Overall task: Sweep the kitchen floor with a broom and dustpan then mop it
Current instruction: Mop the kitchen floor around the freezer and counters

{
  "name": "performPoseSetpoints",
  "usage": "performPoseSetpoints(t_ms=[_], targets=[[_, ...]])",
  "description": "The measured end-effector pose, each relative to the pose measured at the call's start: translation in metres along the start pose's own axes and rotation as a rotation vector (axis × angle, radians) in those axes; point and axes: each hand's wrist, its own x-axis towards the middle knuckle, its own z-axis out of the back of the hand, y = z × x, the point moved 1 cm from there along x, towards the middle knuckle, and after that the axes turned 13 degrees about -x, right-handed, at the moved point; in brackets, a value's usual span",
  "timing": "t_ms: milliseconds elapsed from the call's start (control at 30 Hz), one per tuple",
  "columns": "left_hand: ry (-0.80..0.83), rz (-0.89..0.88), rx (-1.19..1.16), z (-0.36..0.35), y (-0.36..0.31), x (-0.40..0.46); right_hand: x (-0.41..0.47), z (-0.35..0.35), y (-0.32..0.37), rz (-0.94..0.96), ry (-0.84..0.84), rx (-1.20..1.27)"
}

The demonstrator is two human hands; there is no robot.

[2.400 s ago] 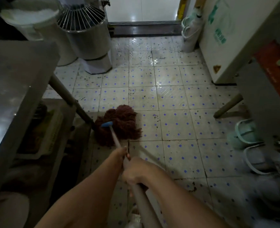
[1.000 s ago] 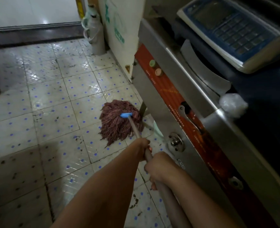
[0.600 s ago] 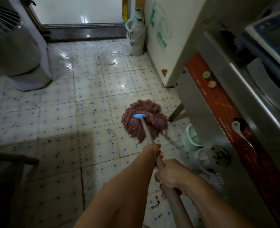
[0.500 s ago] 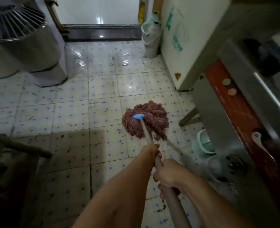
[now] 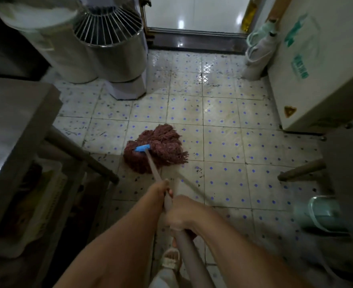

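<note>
A reddish-brown string mop head (image 5: 158, 149) with a blue clamp (image 5: 142, 148) lies spread on the tiled floor (image 5: 223, 142), left of the middle. Its grey handle (image 5: 153, 170) runs back toward me. My left hand (image 5: 161, 191) grips the handle further down, nearer the mop head. Just behind it, my right hand (image 5: 181, 213) grips the handle too. Both forearms reach in from the bottom edge. The floor tiles are pale with blue dots and dark specks of dirt.
A steel table (image 5: 15, 125) with a slanted leg (image 5: 82, 156) stands at left. A mixer bowl with wire guard (image 5: 111, 46) stands at back left. A white appliance (image 5: 316, 69) and a table leg (image 5: 300, 171) are at right. A green slipper (image 5: 323, 213) lies nearby. My sandalled foot (image 5: 170, 256) is below.
The mop head has swung from beside the right-hand machine leftward to the floor near the steel table's leg. My view turned left with it. Both hands kept their grip on the handle.
</note>
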Motion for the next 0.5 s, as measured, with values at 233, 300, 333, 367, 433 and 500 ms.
performPoseSetpoints(t_ms=[233, 300, 333, 367, 433, 500], targets=[[-0.205, 0.005, 0.018, 0.046, 0.003, -0.004, 0.007, -0.029, 0.016, 0.065, 0.029, -0.007], [-0.213, 0.005, 0.059, 0.032, 0.006, -0.004, 0.002, -0.022, 0.004, 0.073, 0.013, 0.024], [-0.208, 0.005, 0.091, 0.022, 0.007, -0.005, -0.001, -0.017, -0.004, 0.074, -0.002, 0.036], [-0.191, 0.001, 0.127, 0.01, 0.009, -0.006, -0.004, -0.01, -0.013, 0.075, -0.029, 0.035], [-0.145, -0.013, 0.179, -0.022, 0.014, -0.003, -0.008, 0.007, -0.038, 0.07, -0.104, 0.038], [-0.078, -0.024, 0.212, -0.061, 0.024, -0.001, -0.013, 0.023, -0.07, 0.035, -0.177, 0.059]])
